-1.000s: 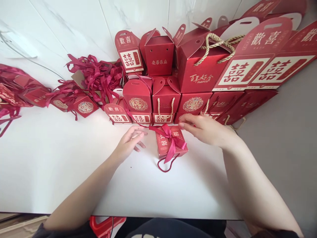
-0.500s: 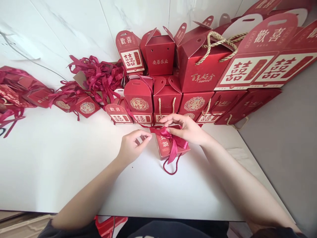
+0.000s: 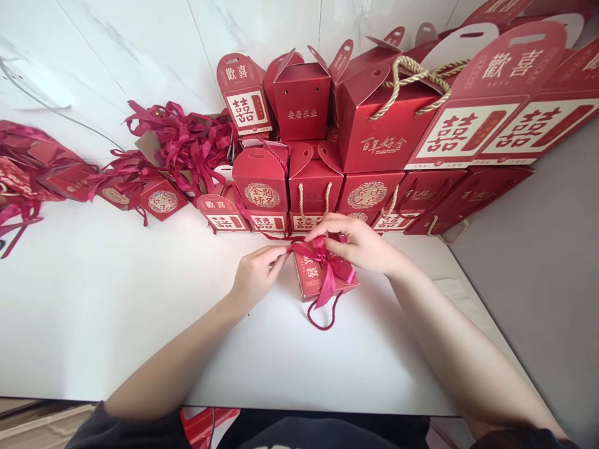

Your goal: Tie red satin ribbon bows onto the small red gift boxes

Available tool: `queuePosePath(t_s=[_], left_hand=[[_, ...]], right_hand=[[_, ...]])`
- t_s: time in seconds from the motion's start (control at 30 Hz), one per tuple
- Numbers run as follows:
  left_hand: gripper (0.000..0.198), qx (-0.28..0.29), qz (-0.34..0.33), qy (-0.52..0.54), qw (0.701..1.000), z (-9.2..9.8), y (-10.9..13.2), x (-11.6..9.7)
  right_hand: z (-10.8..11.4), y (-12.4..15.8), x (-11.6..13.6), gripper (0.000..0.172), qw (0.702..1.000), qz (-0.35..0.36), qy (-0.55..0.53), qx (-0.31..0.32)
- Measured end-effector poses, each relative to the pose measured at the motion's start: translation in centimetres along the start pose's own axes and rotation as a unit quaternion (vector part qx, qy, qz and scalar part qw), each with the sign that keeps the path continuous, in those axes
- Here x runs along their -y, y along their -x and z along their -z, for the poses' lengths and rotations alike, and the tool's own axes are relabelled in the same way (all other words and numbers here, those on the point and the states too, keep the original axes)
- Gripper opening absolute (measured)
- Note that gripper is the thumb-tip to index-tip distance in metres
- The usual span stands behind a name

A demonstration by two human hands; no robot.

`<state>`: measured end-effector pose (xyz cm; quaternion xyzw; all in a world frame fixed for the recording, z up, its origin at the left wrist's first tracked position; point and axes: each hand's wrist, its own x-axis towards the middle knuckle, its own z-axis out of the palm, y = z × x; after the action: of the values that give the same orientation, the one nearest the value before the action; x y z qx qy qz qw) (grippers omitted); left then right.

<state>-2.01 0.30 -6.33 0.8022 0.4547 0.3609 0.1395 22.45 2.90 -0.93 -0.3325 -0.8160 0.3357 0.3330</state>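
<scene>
Left hand (image 3: 255, 282) pinching 1 ribbon tail, right hand (image 3: 362, 244) closed on the bow (image 3: 322, 255) atop the small red gift box (image 3: 321, 279) at frame centre: uneven pull likely to undo the knot or tip the box.

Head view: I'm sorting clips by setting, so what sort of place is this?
Probably a home or small workshop table used for assembling wedding favour boxes: a white table against a marble-look wall, stacked red gift boxes, and a pile of loose red ribbons.
</scene>
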Motion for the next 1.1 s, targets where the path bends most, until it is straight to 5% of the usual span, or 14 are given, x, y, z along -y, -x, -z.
queuePosePath(t_s=[0.2,0.43,0.67,0.8,0.93,1.03,1.1], left_hand=[[0.010,-0.046,-0.043,-0.107,0.992,0.7,0.5,0.3],[0.032,-0.017,-0.026,-0.061,0.998,0.3,-0.5,-0.3],[0.018,-0.079,-0.131,-0.164,0.974,1.3,0.2,0.6],[0.012,0.076,-0.135,-0.091,0.984,3.2,0.3,0.7],[0.017,0.285,0.037,0.131,0.949,5.1,-0.4,0.2],[0.023,0.341,0.124,0.250,0.898,6.1,-0.9,-0.1],[0.020,0.347,0.139,0.233,0.898,6.4,-1.1,-0.1]], right_hand=[[-0.2,0.0,-1.0,0.032,0.996,-0.043,0.058,-0.044],[-0.4,-0.2,-1.2,0.031,0.996,-0.069,0.059,-0.017],[-0.5,-0.2,-1.4,0.029,0.996,-0.072,0.056,-0.022],[-0.6,-0.2,-1.7,0.028,0.996,-0.080,0.043,-0.023],[-0.5,-0.1,-1.8,0.027,0.996,-0.081,0.032,-0.018],[-0.6,-0.1,-1.8,0.025,0.996,-0.081,0.031,-0.012],[-0.8,-0.2,-1.7,0.023,0.996,-0.079,0.033,-0.011]])
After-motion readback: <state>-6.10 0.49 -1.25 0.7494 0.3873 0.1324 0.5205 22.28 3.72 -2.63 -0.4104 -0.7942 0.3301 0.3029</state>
